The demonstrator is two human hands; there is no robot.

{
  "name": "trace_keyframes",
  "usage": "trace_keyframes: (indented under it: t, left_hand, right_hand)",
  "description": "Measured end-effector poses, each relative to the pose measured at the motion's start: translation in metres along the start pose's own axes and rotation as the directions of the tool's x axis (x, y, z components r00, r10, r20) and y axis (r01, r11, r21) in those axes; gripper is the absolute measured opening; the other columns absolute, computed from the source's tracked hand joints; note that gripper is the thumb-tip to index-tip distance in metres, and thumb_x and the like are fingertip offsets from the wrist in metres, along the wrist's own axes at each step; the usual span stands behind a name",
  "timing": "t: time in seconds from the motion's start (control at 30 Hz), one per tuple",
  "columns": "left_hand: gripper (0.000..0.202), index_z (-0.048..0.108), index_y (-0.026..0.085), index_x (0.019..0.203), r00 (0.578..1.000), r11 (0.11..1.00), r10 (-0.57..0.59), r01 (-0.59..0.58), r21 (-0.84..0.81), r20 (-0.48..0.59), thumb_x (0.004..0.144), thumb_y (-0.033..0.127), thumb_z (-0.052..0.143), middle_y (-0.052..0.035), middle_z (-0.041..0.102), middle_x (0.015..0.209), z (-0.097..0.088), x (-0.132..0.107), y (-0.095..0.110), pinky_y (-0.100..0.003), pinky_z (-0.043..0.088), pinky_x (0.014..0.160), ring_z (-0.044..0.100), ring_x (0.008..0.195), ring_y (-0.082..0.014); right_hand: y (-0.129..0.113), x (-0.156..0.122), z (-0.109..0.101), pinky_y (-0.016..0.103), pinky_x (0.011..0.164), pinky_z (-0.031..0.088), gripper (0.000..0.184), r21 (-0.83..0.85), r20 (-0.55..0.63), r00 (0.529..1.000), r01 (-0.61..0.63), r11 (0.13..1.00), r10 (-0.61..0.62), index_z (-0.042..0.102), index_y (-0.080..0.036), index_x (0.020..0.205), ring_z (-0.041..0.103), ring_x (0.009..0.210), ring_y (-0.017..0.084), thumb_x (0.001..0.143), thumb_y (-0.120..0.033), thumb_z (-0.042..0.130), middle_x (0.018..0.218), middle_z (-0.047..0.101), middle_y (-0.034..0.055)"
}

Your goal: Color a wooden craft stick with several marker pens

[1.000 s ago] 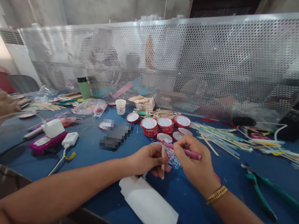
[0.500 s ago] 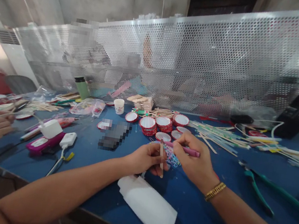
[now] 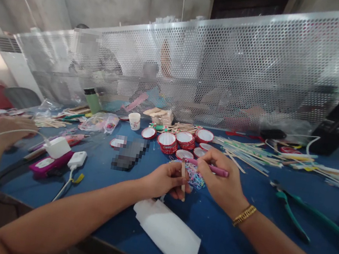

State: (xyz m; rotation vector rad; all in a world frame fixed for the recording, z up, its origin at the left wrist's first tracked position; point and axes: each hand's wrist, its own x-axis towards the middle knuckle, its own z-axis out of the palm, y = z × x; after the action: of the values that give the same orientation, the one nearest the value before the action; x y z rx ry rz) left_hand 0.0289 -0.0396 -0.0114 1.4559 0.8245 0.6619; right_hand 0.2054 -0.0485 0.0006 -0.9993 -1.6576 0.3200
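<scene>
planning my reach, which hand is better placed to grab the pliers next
Right hand, probably: it is nearer the green-handled pliers, though holding a pink pen. The left hand, holding a wooden stick, is farther away.

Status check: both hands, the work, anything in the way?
Left hand: grip on wooden stick. Right hand: holding pink pen, tip at stick's upper end. Colored bands bunched just beyond; no blockage seen.

Pale glare far left; edges stretched; mesh panel (image 3: 247, 70) seems slightly blurred.
</scene>
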Motion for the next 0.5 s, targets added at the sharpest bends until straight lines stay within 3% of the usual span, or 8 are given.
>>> trace_keyframes:
  t: [0.5]
  left_hand:
    - [0.035,0.048,0.017,0.084,1.000,1.000,0.018,-0.018,0.026,-0.005,0.077,0.043,0.071,-0.0026,0.068,0.075,0.0014,-0.0017,0.0006,-0.017,0.047,0.045,0.064,0.051,-0.0098]
  right_hand:
    - [0.0002,-0.0006,0.0011,0.026,0.055,0.035,0.018,0.049,0.019,1.000,0.009,0.999,-0.010,0.049,-0.021,0.067,0.044,0.056,0.011,0.083,-0.022,0.054,0.060,0.050,-0.0041]
